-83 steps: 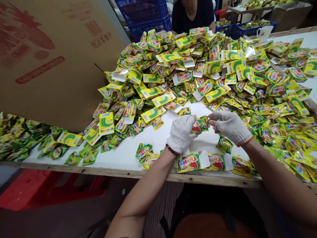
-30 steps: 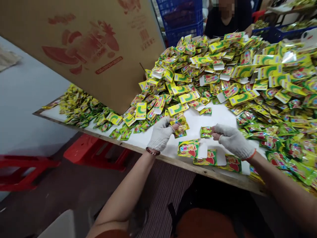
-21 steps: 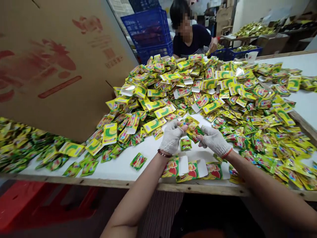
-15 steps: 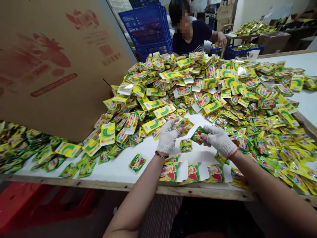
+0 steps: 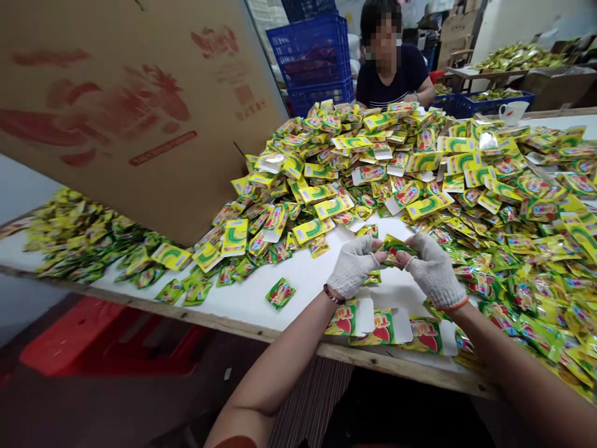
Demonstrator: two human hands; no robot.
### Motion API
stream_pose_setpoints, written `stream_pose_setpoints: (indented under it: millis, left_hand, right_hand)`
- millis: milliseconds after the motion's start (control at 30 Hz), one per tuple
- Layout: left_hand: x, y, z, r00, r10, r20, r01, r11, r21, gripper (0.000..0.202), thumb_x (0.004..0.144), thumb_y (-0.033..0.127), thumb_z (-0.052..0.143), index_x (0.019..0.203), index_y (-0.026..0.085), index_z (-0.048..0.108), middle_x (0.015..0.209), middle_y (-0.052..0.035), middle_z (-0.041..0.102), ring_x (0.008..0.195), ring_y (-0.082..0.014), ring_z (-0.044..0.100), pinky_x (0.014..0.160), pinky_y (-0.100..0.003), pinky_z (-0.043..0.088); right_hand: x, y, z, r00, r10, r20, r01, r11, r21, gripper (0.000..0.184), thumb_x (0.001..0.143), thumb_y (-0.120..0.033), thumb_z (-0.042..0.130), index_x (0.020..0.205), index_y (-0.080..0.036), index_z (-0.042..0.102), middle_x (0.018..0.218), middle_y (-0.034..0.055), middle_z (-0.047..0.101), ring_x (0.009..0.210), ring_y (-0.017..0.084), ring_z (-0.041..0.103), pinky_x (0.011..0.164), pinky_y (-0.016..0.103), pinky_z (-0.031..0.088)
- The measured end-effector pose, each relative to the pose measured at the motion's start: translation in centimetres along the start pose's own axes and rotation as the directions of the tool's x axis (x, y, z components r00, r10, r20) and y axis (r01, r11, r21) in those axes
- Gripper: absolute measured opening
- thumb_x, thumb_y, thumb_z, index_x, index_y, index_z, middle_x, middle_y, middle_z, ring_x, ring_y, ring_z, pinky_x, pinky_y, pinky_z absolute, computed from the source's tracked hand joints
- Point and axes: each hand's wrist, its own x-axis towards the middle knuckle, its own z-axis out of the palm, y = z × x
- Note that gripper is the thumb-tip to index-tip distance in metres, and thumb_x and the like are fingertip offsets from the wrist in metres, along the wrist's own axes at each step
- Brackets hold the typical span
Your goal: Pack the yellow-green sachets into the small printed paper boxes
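My left hand point(image 5: 352, 273) and my right hand point(image 5: 436, 272), both in white knit gloves, are raised just above the white table point(image 5: 261, 298). Together they pinch a small green and red sachet point(image 5: 393, 251) between their fingertips. Flat printed cards with white flaps point(image 5: 373, 318) lie in a row below my hands near the table's front edge. A single sachet point(image 5: 280, 293) lies alone to the left of my left hand.
A big heap of yellow-green sachets and cards point(image 5: 420, 168) covers the table's far and right side. A large cardboard box point(image 5: 116, 106) leans over the left. A person in a dark shirt point(image 5: 394, 78) sits opposite, by blue crates point(image 5: 312, 56). Red stools point(image 5: 107, 342) stand below.
My hands have come together; half a second ago each held its own sachet apart. The view has shifted left a little.
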Motion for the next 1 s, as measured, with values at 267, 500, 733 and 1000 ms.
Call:
stream_pose_setpoints:
  millis: [267,500,733,1000]
  left_hand:
    - [1.8,2.8,-3.4,0.972,0.187,0.14,-0.229,0.651,0.724,0.029,0.086,0.044,0.059,0.091,0.018,0.07,0.088,-0.0049,0.071,0.085,-0.0198,0.065,0.08,-0.032,0.051]
    - [6.8,4.9,-12.9,0.979,0.138,-0.152,0.164,-0.076,0.984,0.025,0.075,0.023,0.063,0.098,0.015,0.065,0.107,-0.018,0.066,0.1,-0.0341,0.061,0.084,-0.04,0.045]
    - [5.1,5.5,-12.0,0.984,0.156,-0.082,0.049,0.204,0.978,0.03,0.087,0.043,0.051,0.096,0.017,0.063,0.1,-0.0116,0.068,0.094,-0.0254,0.061,0.082,-0.034,0.045]
    - [0.7,5.5,-4.1,0.89,-0.135,0.436,-0.196,0.749,0.633,0.053,0.088,0.061,0.049,0.096,0.012,0.068,0.091,-0.0099,0.069,0.085,-0.0228,0.063,0.078,-0.034,0.05]
  right_hand:
    - [-0.3,-0.5,0.3,0.959,0.109,0.261,-0.195,0.922,0.333,0.038,0.079,-0.049,0.063,0.101,-0.017,0.057,0.083,0.0057,0.067,0.063,0.017,0.065,0.055,0.03,0.053]
    - [0.0,-0.7,-0.1,0.968,0.109,0.225,-0.18,0.929,0.323,0.037,0.075,-0.042,0.062,0.101,-0.016,0.058,0.078,0.0041,0.066,0.053,0.014,0.061,0.049,0.027,0.048]
    - [0.1,-0.6,-0.3,0.977,0.048,0.208,-0.109,0.949,0.295,0.033,0.076,-0.035,0.059,0.1,-0.014,0.063,0.074,0.0026,0.063,0.055,0.012,0.058,0.052,0.026,0.049]
    - [0.7,0.0,-1.4,0.974,-0.012,0.224,-0.082,0.91,0.406,0.042,0.077,-0.04,0.066,0.11,-0.014,0.065,0.071,0.0015,0.064,0.051,0.012,0.059,0.044,0.022,0.045]
